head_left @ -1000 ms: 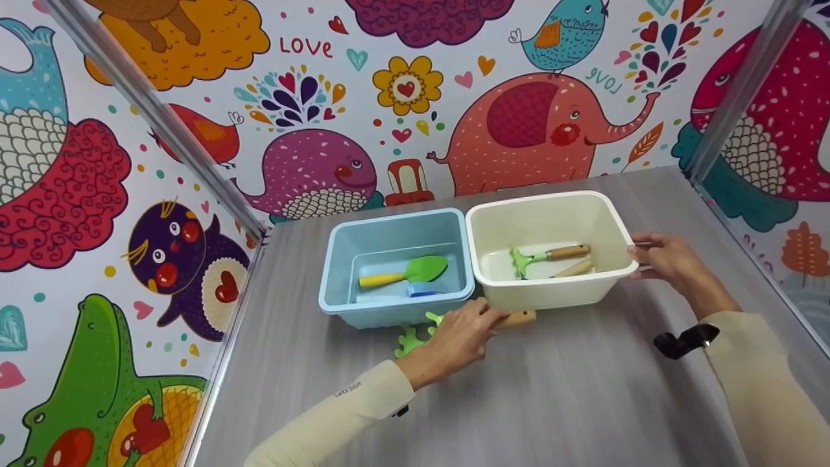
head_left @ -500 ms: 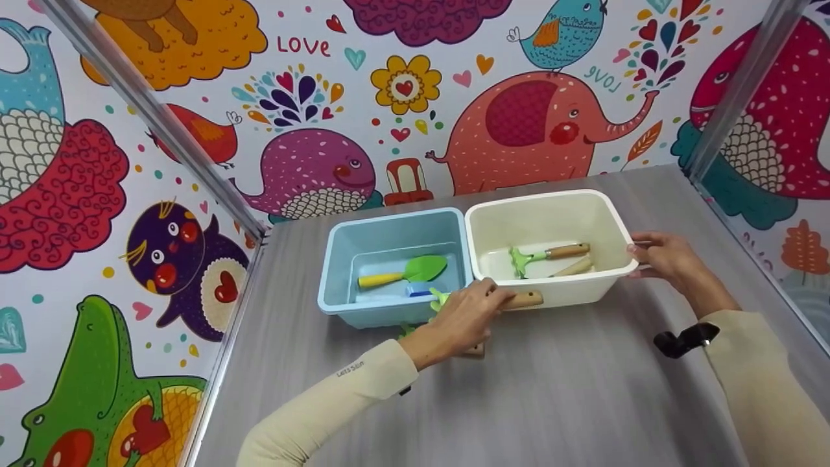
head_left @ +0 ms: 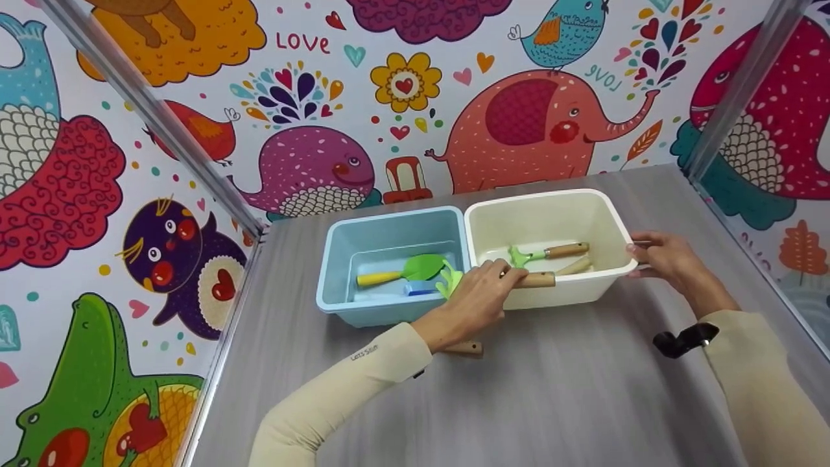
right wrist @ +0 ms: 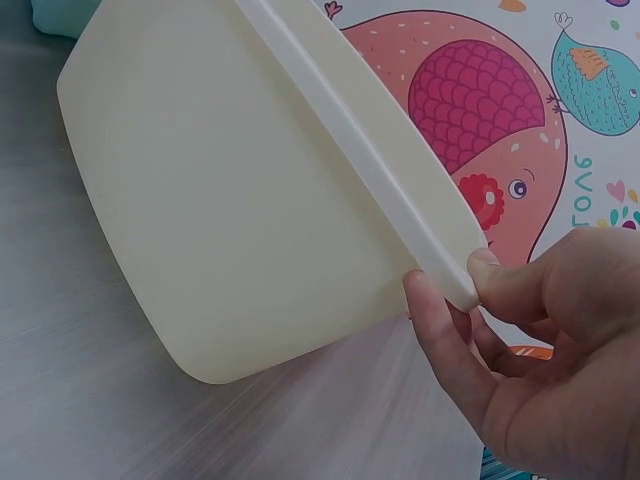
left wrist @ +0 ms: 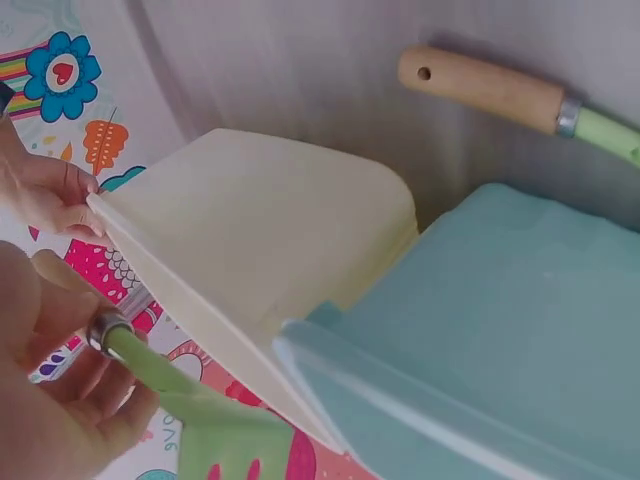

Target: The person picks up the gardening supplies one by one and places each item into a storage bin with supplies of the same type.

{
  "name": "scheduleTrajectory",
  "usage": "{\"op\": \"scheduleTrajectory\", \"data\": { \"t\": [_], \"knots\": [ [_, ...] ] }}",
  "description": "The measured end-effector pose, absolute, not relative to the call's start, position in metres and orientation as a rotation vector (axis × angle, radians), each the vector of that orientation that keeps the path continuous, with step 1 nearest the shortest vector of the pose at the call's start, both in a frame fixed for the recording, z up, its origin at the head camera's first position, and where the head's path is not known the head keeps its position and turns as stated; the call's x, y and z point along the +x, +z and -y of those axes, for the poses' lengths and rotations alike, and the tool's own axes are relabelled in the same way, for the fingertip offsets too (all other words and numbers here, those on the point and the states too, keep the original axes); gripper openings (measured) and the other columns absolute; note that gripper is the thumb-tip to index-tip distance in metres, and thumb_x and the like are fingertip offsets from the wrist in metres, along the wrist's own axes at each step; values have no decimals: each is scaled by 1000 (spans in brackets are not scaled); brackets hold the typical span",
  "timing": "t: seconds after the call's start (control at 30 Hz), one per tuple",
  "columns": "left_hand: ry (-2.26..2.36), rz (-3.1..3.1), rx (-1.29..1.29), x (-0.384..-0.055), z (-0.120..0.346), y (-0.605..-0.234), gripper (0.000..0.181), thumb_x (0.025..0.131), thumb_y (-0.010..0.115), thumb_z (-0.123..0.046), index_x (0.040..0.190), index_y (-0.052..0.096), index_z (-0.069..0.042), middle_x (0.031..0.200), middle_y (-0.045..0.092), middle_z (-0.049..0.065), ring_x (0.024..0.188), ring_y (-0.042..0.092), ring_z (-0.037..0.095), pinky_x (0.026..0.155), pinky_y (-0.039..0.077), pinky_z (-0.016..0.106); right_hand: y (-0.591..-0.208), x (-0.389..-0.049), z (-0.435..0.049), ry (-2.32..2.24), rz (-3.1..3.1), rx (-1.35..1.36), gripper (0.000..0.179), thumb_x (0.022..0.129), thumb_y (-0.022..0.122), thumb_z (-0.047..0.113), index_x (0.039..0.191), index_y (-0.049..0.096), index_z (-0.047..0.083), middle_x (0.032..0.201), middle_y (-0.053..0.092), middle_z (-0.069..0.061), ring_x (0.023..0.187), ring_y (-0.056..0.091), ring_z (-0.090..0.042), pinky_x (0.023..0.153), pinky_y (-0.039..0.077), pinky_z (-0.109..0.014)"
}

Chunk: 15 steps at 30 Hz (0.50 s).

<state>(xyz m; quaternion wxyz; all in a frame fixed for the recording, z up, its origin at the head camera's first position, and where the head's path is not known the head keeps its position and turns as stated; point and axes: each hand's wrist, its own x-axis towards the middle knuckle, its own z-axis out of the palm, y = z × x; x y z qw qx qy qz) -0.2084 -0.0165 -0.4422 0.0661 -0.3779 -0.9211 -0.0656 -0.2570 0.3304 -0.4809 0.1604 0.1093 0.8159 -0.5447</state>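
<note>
My left hand [head_left: 472, 299] holds a green garden fork [left wrist: 225, 430] by its wooden handle [head_left: 539, 279]. The hand is over the front rims where the two bins meet, and the fork's tines overlap the blue bin [head_left: 376, 316] in the head view. With thumb and fingers, my right hand [right wrist: 560, 340] pinches the right rim of the cream bin [head_left: 557, 295]. Inside the cream bin lie a small green rake [head_left: 564, 250] and a second wooden handle [head_left: 577, 265]. A green trowel with a yellow handle [head_left: 382, 278] and a blue piece [head_left: 420, 288] lie in the blue bin.
On the grey table [head_left: 551, 389], another green tool with a wooden handle [left wrist: 490, 90] lies in front of the bins, partly hidden by my left arm in the head view. Printed walls [head_left: 402, 39] stand behind and at both sides.
My left hand has lifted the garden fork from in front of the bins up to their rims, moving slightly right. The tool left on the table has come into view. My right hand stays put.
</note>
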Motion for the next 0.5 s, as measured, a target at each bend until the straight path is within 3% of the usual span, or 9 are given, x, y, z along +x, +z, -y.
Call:
{"op": "scheduleTrajectory", "data": {
  "t": [0.27,0.5],
  "knots": [
    [-149,2824,-1123,-220,3,-436,57,88,77,-19,140,54,-19,124,62,3,113,60,16,100,52,28,-482,-257,-332,-1565,-2340,296,60,105,51,20,152,28,-8,148,38,-31,81,63,3,79,60,-24],
    [-58,2747,-1155,-230,-1,-438,43,95,68,-18,136,56,-18,116,64,4,104,62,17,89,54,27,-480,-258,-332,-1540,-2326,307,63,104,53,26,153,28,-6,152,35,-30,83,62,2,82,59,-25]
  ]
}}
